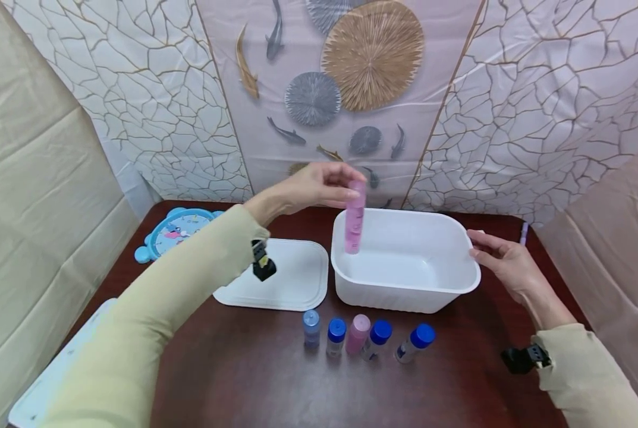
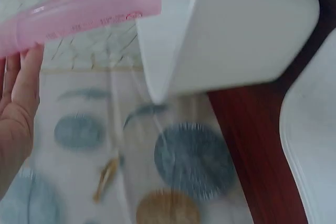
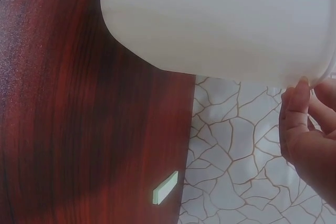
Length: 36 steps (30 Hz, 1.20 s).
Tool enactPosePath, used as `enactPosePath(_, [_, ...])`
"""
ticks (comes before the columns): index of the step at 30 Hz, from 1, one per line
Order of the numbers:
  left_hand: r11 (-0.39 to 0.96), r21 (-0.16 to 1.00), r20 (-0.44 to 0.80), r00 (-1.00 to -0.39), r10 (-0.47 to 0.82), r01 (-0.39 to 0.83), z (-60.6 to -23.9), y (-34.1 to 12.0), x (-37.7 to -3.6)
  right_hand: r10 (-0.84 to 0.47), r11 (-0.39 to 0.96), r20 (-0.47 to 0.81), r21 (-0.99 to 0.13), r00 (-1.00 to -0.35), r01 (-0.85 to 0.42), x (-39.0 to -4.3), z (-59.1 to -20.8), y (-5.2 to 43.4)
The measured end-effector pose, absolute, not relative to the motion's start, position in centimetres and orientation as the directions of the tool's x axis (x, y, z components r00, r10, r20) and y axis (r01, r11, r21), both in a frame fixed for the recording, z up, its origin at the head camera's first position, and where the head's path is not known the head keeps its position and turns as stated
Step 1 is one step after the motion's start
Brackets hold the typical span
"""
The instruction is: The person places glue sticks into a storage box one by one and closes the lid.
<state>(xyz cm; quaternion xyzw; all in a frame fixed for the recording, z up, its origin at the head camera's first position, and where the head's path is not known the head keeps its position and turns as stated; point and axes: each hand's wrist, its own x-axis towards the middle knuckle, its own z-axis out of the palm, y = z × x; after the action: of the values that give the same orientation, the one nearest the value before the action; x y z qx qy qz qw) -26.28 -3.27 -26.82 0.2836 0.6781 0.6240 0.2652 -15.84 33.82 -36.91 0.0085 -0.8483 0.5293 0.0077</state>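
My left hand [image 1: 324,185] pinches the top of a pink tube [image 1: 354,217] and holds it upright over the left end of a white plastic tub [image 1: 460,288]. In the left wrist view the pink tube [image 2: 79,11] lies across the fingers [image 2: 18,87], next to the white tub [image 2: 236,30]. My right hand [image 1: 503,261] rests its fingers on the tub's right rim. The right wrist view shows those fingers [image 3: 302,124] against the tub [image 3: 220,24]. Several small bottles [image 1: 358,336], most with blue caps and one pink, stand in a row in front of the tub.
A white lid [image 1: 292,282] lies left of the tub on the dark red table [image 1: 244,368]. A blue toy clock [image 1: 174,232] sits at the back left, a white board [image 1: 46,380] at the front left edge. Patterned sheets wall in the table.
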Motion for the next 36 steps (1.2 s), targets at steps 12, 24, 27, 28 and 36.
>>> enactPosePath(12, [0.225, 0.971, -0.099, -0.721, 0.686, 0.080, -30.0, 6.2, -26.9, -0.003, 0.496, -0.016, -0.868, -1.000, 0.013, -15.8, -36.8, 33.4])
enactPosePath(24, [0.446, 0.869, -0.122, -0.781, 0.613, 0.214, -31.6, 10.8, -25.8, 0.022, 0.530, -0.045, -0.847, -0.999, 0.050, -15.6, -36.6, 33.5])
enactPosePath(27, [0.472, 0.855, -0.129, -0.793, 0.596, 0.216, -31.8, 11.4, -25.5, 0.022, 0.527, -0.035, -0.849, -0.999, 0.041, -15.6, -36.6, 33.5])
enactPosePath(28, [0.478, 0.851, -0.130, -0.796, 0.591, 0.216, -31.9, 11.5, -25.4, 0.023, 0.523, -0.031, -0.852, -0.999, 0.038, -15.6, -36.7, 33.5])
enactPosePath(36, [0.538, 0.821, -0.156, -0.830, 0.536, 0.193, -32.8, 12.5, -25.4, 0.013, 0.521, -0.025, -0.853, -1.000, 0.028, -15.5, -36.8, 33.5])
